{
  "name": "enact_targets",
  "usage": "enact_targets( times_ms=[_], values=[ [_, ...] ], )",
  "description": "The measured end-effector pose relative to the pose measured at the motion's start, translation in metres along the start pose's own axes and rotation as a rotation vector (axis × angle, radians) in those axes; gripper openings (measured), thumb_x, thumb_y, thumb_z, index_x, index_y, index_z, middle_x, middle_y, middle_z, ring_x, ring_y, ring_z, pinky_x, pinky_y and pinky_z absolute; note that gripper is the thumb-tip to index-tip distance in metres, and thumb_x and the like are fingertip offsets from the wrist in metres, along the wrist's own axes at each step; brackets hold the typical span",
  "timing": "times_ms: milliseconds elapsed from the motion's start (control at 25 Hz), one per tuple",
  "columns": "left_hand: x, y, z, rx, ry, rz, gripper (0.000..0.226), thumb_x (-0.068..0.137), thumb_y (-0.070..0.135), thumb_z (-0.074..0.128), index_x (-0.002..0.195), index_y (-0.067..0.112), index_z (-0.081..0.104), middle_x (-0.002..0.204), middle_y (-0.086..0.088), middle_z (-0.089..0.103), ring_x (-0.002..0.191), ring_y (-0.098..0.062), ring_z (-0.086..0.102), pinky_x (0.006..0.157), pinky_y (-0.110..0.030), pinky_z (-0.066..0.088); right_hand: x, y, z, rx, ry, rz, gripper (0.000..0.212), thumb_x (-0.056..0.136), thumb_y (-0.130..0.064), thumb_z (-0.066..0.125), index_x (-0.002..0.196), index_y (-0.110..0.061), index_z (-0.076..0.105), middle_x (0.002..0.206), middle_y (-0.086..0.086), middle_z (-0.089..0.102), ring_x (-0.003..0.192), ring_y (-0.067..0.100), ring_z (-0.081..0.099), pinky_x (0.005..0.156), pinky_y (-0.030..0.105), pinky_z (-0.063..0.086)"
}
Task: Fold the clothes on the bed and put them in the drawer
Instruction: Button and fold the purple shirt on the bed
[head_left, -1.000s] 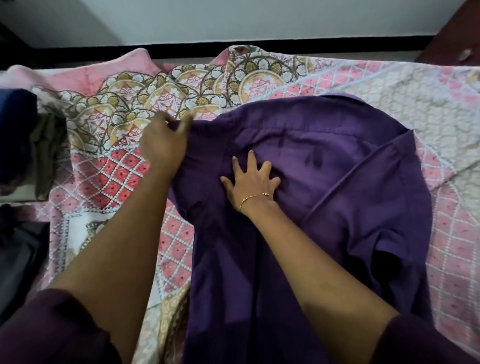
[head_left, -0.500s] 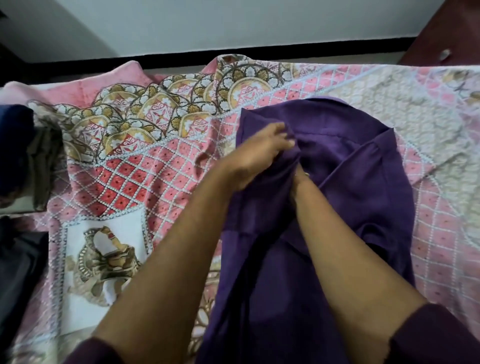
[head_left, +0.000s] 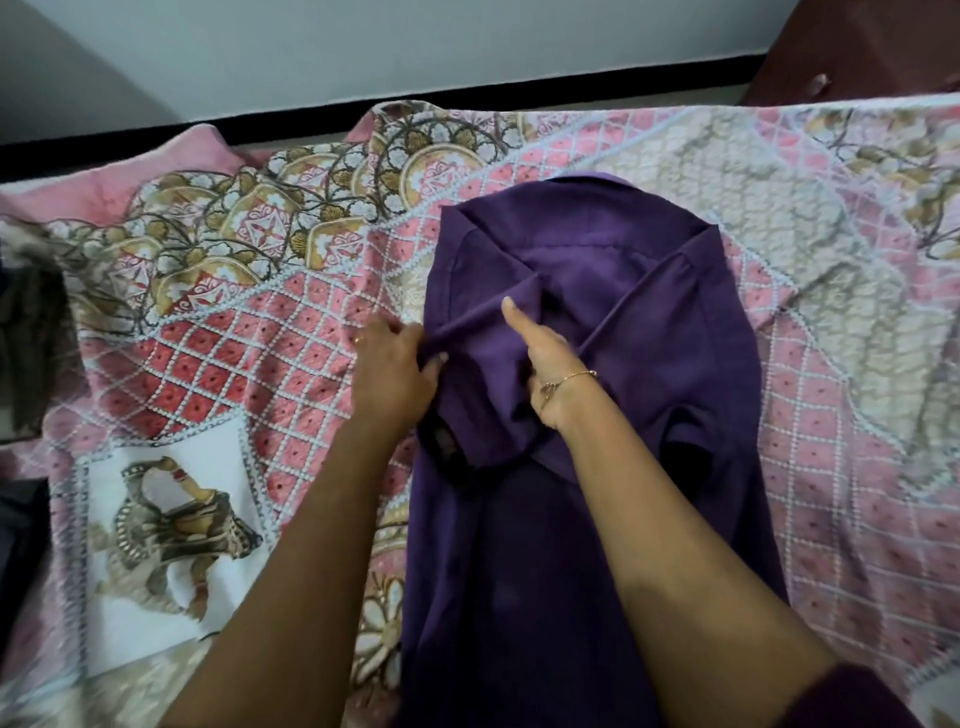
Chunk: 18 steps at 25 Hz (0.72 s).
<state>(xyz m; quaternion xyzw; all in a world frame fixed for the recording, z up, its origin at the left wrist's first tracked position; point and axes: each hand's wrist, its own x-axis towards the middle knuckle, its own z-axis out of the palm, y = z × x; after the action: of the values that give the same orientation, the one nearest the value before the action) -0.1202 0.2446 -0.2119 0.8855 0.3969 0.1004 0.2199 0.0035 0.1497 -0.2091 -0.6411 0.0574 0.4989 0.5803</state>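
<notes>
Left hand (head_left: 390, 371) in a pinching grip, right hand (head_left: 545, 371) fingers curled, thumb out, forearms extended forward

Bedspread (head_left: 841, 364) right of shirt (head_left: 649, 338) open; clothes pile (head_left: 31, 332) blocks left edge.

A home bedroom — a bed (head_left: 779, 218) under a patterned pink bedspread (head_left: 249, 332), pushed against a plain wall (head_left: 415, 41).
</notes>
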Motion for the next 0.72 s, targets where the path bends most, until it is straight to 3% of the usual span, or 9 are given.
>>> enact_targets(
  times_ms=[80,120,200,320,400,440,520,600,720],
  values=[
    [-0.005,0.017,-0.01,-0.186,0.234,-0.145,0.023,0.088,0.018,0.057,0.084,-0.004,0.057,0.094,-0.024,0.055,0.084,-0.032,0.051,0.074,-0.04,0.037,-0.008,0.005,0.006,0.084,-0.031,0.013,0.048,0.081,-0.051,0.062,0.112,-0.014,0.062,0.104,0.004,0.068,0.085,0.017,0.065,0.079,0.03,0.054],
    [-0.005,0.031,-0.012,-0.4,0.231,-0.227,0.02,0.088,0.018,0.055,0.08,0.0,0.057,0.084,-0.018,0.057,0.076,-0.025,0.049,0.069,-0.038,0.037,-0.013,0.004,0.006,0.129,-0.02,0.011,0.04,0.086,-0.05,0.057,0.102,-0.014,0.065,0.09,0.003,0.069,0.071,0.015,0.063,0.065,0.025,0.053],
    [-0.011,0.068,-0.011,-0.787,0.023,-0.219,0.016,0.082,0.024,0.057,0.074,0.01,0.055,0.07,-0.005,0.053,0.07,-0.015,0.046,0.065,-0.035,0.039,-0.021,0.001,-0.007,0.272,0.004,-0.022,0.045,0.093,-0.048,0.044,0.074,-0.014,0.066,0.063,0.002,0.065,0.05,0.013,0.058,0.044,0.017,0.044],
    [-0.032,0.127,-0.001,-1.119,-0.374,-0.136,0.012,0.089,0.021,0.054,0.077,0.019,0.051,0.072,0.004,0.054,0.071,-0.01,0.05,0.07,-0.029,0.044,-0.04,-0.013,-0.045,0.539,-0.154,-0.06,0.074,0.095,-0.05,0.026,0.052,-0.008,0.069,0.054,0.006,0.066,0.046,0.016,0.064,0.04,0.017,0.048],
    [-0.039,0.142,0.001,-1.394,-0.576,-0.199,0.018,0.097,0.011,0.038,0.093,0.018,0.054,0.081,0.008,0.062,0.072,-0.006,0.057,0.072,-0.024,0.05,-0.047,-0.02,-0.074,0.482,-0.089,-0.08,0.076,0.092,-0.057,0.022,0.063,-0.008,0.071,0.055,0.007,0.067,0.047,0.016,0.064,0.042,0.018,0.049],
    [-0.038,0.141,0.007,-1.455,-0.589,-0.213,0.023,0.097,0.007,0.034,0.101,0.017,0.054,0.091,0.008,0.064,0.078,-0.007,0.06,0.076,-0.025,0.051,-0.046,-0.021,-0.088,0.415,-0.009,-0.089,0.073,0.091,-0.061,0.024,0.075,-0.006,0.069,0.059,0.007,0.068,0.05,0.016,0.065,0.048,0.019,0.051],
    [-0.033,0.128,0.024,-1.172,-0.363,-0.128,0.028,0.093,-0.002,0.038,0.105,0.015,0.056,0.103,0.004,0.064,0.091,-0.013,0.062,0.087,-0.033,0.051,-0.047,-0.021,-0.107,0.214,0.092,-0.07,0.069,0.083,-0.068,0.042,0.104,-0.005,0.064,0.085,0.008,0.07,0.076,0.018,0.067,0.076,0.028,0.053],
    [-0.029,0.109,0.043,-0.715,-0.139,0.025,0.035,0.086,-0.011,0.042,0.107,0.009,0.061,0.103,0.003,0.065,0.101,-0.017,0.061,0.094,-0.037,0.048,-0.048,-0.016,-0.109,-0.108,0.14,-0.046,0.069,0.077,-0.053,0.065,0.128,-0.009,0.051,0.115,0.005,0.061,0.106,0.021,0.059,0.09,0.032,0.047],
    [-0.035,0.096,0.06,-0.377,-0.231,0.211,0.036,0.084,-0.009,0.05,0.116,0.005,0.061,0.115,-0.007,0.065,0.115,-0.027,0.056,0.101,-0.039,0.041,-0.048,-0.005,-0.103,-0.579,0.318,-0.144,0.067,0.077,-0.011,0.071,0.136,-0.011,0.039,0.13,0.01,0.051,0.113,0.026,0.053,0.089,0.03,0.046]
  ],
)
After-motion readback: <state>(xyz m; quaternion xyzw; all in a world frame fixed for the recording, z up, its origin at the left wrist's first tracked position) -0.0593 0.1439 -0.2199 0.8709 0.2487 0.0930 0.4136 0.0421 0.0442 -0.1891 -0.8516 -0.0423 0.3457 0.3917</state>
